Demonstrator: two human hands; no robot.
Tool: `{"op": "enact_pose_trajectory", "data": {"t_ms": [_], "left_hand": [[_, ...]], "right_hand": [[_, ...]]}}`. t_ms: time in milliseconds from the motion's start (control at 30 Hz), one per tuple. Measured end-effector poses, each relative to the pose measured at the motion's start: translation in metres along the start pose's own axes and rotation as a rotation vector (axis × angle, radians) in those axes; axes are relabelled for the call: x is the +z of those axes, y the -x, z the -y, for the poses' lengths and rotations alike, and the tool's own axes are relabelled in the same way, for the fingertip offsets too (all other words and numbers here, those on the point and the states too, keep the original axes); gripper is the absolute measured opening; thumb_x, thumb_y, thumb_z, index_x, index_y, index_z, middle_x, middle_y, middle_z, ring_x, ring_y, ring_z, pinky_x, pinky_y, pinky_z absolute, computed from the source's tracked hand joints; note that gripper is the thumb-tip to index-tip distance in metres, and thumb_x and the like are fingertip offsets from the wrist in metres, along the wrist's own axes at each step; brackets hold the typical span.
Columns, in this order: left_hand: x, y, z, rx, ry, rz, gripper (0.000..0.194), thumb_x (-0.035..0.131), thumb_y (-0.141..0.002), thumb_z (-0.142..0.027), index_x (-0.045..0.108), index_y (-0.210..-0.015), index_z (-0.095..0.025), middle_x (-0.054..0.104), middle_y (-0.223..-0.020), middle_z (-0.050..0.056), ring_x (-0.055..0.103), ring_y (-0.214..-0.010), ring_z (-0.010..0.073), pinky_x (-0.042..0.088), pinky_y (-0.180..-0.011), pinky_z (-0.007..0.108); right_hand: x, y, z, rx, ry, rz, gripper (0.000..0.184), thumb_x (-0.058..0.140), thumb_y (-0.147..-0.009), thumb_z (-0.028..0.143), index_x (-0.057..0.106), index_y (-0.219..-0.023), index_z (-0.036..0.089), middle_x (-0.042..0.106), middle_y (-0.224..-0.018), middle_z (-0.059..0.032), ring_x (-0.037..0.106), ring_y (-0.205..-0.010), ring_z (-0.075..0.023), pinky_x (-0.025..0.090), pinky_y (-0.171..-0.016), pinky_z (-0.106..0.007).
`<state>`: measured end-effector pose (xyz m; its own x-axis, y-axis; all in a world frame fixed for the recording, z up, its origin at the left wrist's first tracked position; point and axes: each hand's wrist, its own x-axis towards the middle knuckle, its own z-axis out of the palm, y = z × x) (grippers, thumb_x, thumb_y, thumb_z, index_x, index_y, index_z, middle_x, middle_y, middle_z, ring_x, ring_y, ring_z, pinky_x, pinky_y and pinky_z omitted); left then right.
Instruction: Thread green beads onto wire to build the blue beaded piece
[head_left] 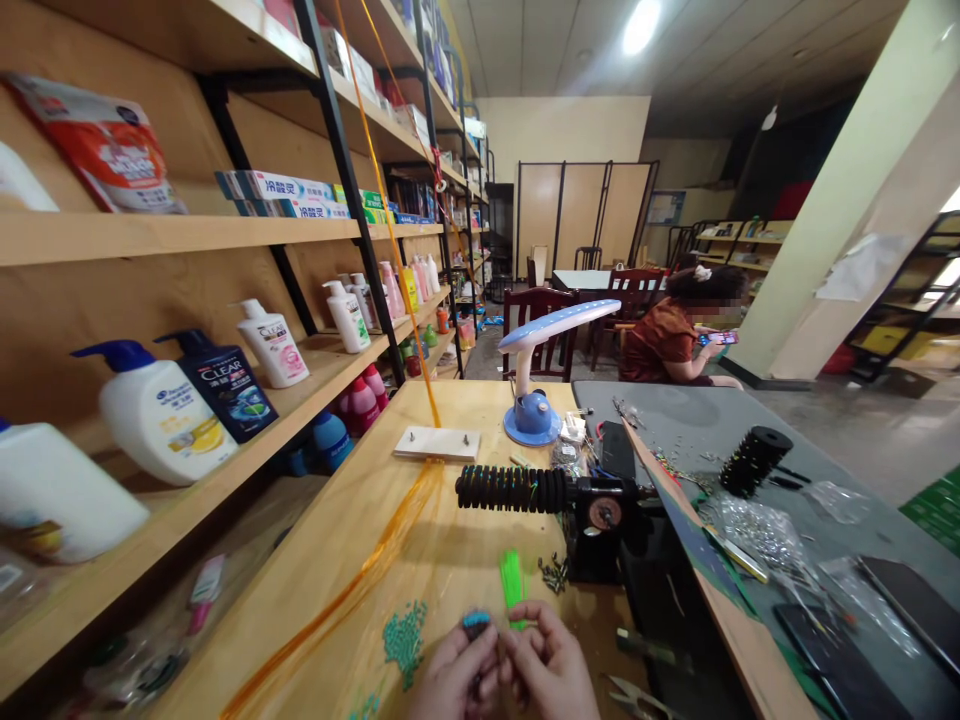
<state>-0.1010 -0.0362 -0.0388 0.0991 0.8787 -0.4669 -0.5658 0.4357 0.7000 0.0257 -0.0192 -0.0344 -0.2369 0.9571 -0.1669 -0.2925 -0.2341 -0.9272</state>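
Low in the head view, my left hand (459, 672) is closed around a small dark piece with a bright blue top (476, 622). My right hand (551, 662) is beside it, thumb and fingers pinched together and almost touching the left fingertips. Whatever sits in that pinch is hidden or too fine to make out. A bundle of bright green strands (511, 572) lies just beyond the right fingers; I cannot tell whether they touch it. Left of my hands, small turquoise pieces (405, 638) are scattered on the wooden table (330, 610).
Orange strands (375, 562) run through a white block (437, 443) and up. A black ridged roller (514, 490) on a black machine (600, 520) stands ahead, near small metal parts (553, 573) and a blue lamp (532, 415). Shelves (292, 400) line the left; a person (667, 335) sits beyond.
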Motion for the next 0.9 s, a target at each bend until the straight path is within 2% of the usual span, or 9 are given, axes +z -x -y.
{"op": "enact_pose_trajectory", "data": {"t_ms": [133, 333, 500, 600, 767, 900], "left_hand": [[0.008, 0.002, -0.004, -0.06, 0.048, -0.056, 0.063, 0.095, -0.035, -0.061, 0.053, -0.052, -0.018, 0.043, -0.035, -0.009, 0.034, -0.032, 0.0036, 0.012, -0.039, 0.018], [0.01, 0.007, -0.008, -0.11, 0.081, -0.04, 0.061, 0.096, -0.036, -0.057, 0.053, -0.053, -0.018, 0.045, -0.034, -0.008, 0.035, -0.032, 0.003, 0.015, -0.038, 0.016], [0.009, 0.006, -0.007, -0.089, 0.067, -0.075, 0.061, 0.097, -0.035, -0.056, 0.054, -0.055, -0.018, 0.047, -0.037, -0.008, 0.037, -0.034, 0.0036, 0.015, -0.038, 0.016], [0.005, 0.004, -0.004, -0.07, 0.06, -0.063, 0.058, 0.097, -0.04, -0.053, 0.054, -0.057, -0.017, 0.046, -0.039, -0.009, 0.039, -0.035, 0.0039, 0.016, -0.039, 0.016], [-0.007, -0.002, 0.005, -0.069, 0.024, 0.009, 0.048, 0.091, -0.06, -0.05, 0.055, -0.06, -0.017, 0.046, -0.04, -0.008, 0.038, -0.034, 0.0042, 0.016, -0.039, 0.017], [-0.006, -0.003, 0.006, -0.05, 0.021, -0.015, 0.05, 0.092, -0.055, -0.051, 0.056, -0.059, -0.017, 0.046, -0.041, -0.008, 0.037, -0.033, 0.0032, 0.015, -0.038, 0.017]], "right_hand": [[0.007, 0.009, -0.011, -0.069, -0.045, -0.036, 0.064, 0.078, -0.068, 0.072, 0.056, -0.098, 0.02, 0.059, -0.045, 0.0082, 0.047, -0.033, -0.0067, 0.035, -0.037, -0.016], [0.016, 0.013, -0.014, -0.102, -0.068, -0.053, 0.066, 0.077, -0.069, 0.071, 0.053, -0.103, 0.02, 0.057, -0.048, 0.0098, 0.055, -0.037, -0.0089, 0.036, -0.04, -0.017], [0.014, 0.012, -0.011, -0.089, -0.051, -0.039, 0.067, 0.077, -0.069, 0.071, 0.053, -0.104, 0.019, 0.059, -0.049, 0.0087, 0.054, -0.036, -0.0083, 0.034, -0.04, -0.017], [0.013, 0.01, -0.015, -0.085, -0.048, -0.034, 0.067, 0.077, -0.069, 0.072, 0.052, -0.103, 0.019, 0.061, -0.05, 0.0082, 0.056, -0.037, -0.0095, 0.035, -0.04, -0.017], [0.009, 0.006, -0.024, -0.074, -0.073, -0.041, 0.067, 0.077, -0.068, 0.072, 0.051, -0.105, 0.021, 0.062, -0.053, 0.0085, 0.062, -0.039, -0.0123, 0.043, -0.043, -0.019], [0.007, 0.005, -0.024, -0.111, -0.025, -0.051, 0.065, 0.075, -0.071, 0.072, 0.054, -0.104, 0.02, 0.058, -0.049, 0.0101, 0.058, -0.037, -0.0103, 0.042, -0.042, -0.018]]}}
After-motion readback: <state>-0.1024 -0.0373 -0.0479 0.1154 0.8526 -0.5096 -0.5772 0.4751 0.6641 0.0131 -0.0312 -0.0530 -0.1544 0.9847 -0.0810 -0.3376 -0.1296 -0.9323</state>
